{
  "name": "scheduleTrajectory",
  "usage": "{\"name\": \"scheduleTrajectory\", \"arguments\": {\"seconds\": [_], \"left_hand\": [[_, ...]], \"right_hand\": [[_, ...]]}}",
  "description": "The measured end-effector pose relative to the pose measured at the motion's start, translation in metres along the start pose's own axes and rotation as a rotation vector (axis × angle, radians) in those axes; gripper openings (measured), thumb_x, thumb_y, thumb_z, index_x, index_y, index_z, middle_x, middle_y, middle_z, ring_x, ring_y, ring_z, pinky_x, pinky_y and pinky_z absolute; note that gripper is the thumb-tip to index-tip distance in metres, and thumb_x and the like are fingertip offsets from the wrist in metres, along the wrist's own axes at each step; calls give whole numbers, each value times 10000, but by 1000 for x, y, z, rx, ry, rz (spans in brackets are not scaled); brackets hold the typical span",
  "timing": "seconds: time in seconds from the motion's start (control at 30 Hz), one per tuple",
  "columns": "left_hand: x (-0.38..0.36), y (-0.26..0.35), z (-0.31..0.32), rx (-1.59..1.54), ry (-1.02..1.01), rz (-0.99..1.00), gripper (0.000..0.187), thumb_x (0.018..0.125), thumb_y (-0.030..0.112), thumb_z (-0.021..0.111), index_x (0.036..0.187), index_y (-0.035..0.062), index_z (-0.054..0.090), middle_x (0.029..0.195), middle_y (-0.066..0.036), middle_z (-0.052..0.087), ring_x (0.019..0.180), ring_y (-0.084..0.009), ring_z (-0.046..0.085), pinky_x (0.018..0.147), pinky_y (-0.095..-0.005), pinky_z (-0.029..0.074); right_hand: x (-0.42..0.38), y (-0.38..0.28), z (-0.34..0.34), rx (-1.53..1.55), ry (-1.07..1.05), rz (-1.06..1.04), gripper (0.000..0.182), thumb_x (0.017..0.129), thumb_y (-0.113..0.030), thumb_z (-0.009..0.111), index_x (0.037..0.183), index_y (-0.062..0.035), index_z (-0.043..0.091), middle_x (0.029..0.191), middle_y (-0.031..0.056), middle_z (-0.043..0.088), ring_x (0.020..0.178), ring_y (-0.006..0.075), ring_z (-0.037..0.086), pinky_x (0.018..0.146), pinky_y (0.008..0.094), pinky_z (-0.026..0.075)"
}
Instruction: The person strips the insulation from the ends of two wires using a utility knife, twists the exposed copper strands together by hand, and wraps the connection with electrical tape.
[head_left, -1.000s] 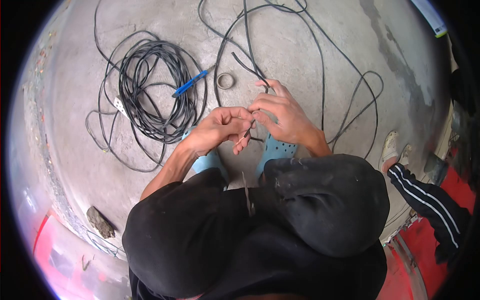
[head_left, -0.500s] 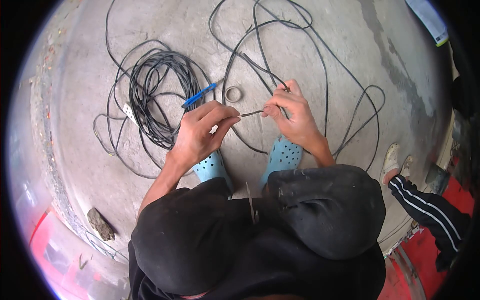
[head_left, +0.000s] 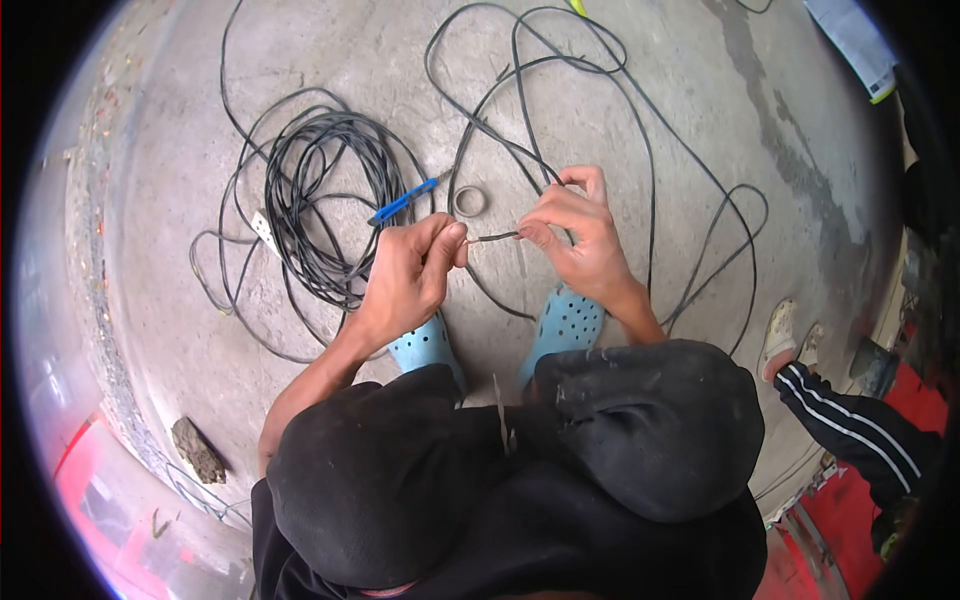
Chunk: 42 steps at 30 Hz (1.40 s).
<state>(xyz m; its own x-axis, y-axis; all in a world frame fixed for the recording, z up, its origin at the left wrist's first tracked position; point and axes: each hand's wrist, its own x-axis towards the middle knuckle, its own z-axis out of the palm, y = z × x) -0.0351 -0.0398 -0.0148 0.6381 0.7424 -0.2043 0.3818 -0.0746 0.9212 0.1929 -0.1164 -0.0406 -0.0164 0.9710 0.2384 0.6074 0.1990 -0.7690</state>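
Between my two hands runs a short stretch of dark electrical cable point(head_left: 495, 237). My left hand point(head_left: 412, 262) pinches its end, where a thin, lighter reddish bit shows by the thumb. With thumb and forefinger, my right hand point(head_left: 583, 238) grips the dark part of the cable, and more of it passes under that hand's fingers. On the floor just beyond my left hand lie a blue utility knife point(head_left: 404, 202) and a roll of tape point(head_left: 469, 201). A large coil of black cable point(head_left: 335, 150) rests to the left of them.
A white power strip point(head_left: 266, 232) lies by the coil. Loose cable loops point(head_left: 640, 110) spread across the concrete floor ahead and right. A stone chunk point(head_left: 199, 450) sits at lower left. Another person's leg and pale clog point(head_left: 778, 338) are at right. A white-blue packet point(head_left: 850, 45) lies upper right.
My left hand has rolled, its thumb now turned up against the cable end, and has shifted slightly left. My right hand still grips the cable. The view has tilted a little.
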Motion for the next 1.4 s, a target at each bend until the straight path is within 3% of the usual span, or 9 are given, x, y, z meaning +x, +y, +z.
{"name": "scheduleTrajectory", "arguments": {"seconds": [0.03,0.17,0.33,0.67,0.77,0.87,1.0,1.27,1.4], "left_hand": [[0,-1,1,-48,-4,-42,298,1032,118,531,771,-7,603,598,-26,525,533,-71,441,507,-278,370],[1,-3,1,51,15,-3,261,1009,112,577,789,-19,632,604,-50,560,529,-101,457,508,-285,387],[3,-3,2,113,100,137,201,973,102,624,822,-22,672,627,-113,627,498,-166,520,493,-312,416],[-3,-17,-7,-113,-60,-325,332,1026,187,587,778,-28,631,608,14,573,532,-65,492,487,-240,379],[-3,-15,-14,-227,-104,-393,218,989,173,628,877,-4,688,639,-60,619,556,-79,522,511,-274,397],[-5,-10,-19,29,138,32,114,930,92,677,1012,14,689,803,-78,670,632,-127,588,546,-304,463],[6,1,-34,523,87,640,393,730,-45,751,1103,57,683,976,-68,660,790,-225,620,609,-341,532],[5,-17,-33,677,33,888,294,660,-25,726,944,39,686,787,-29,578,616,-182,557,484,-314,473],[-3,-24,-30,665,-15,676,100,790,11,715,840,43,635,703,-47,547,536,-205,542,463,-328,448]], "right_hand": [[1,-3,1,-39,6,-6,150,902,-223,730,863,-80,747,823,15,676,917,233,514,966,412,378],[12,-24,3,-104,7,-83,141,890,-202,731,943,-72,744,874,37,688,971,254,540,944,411,417],[14,-15,19,314,-319,32,127,869,-125,731,963,-39,741,862,106,696,891,285,611,776,382,494],[16,-20,37,273,-70,28,99,752,-30,805,824,-27,738,742,81,679,728,244,635,648,354,499],[16,-19,38,277,-44,40,102,740,-22,813,810,-30,739,741,76,681,722,235,634,640,345,495],[18,-21,33,318,-45,90,101,735,-24,822,800,-29,745,733,72,683,706,216,633,628,337,491],[21,-21,32,381,-88,148,106,730,-28,833,805,-30,758,722,71,687,681,191,629,613,326,484],[19,-26,23,428,-133,146,117,745,-40,823,797,-3,725,733,95,675,703,218,634,618,337,487],[16,-25,28,402,-110,98,117,749,-32,815,805,-1,717,734,98,668,718,227,629,629,339,490]]}}
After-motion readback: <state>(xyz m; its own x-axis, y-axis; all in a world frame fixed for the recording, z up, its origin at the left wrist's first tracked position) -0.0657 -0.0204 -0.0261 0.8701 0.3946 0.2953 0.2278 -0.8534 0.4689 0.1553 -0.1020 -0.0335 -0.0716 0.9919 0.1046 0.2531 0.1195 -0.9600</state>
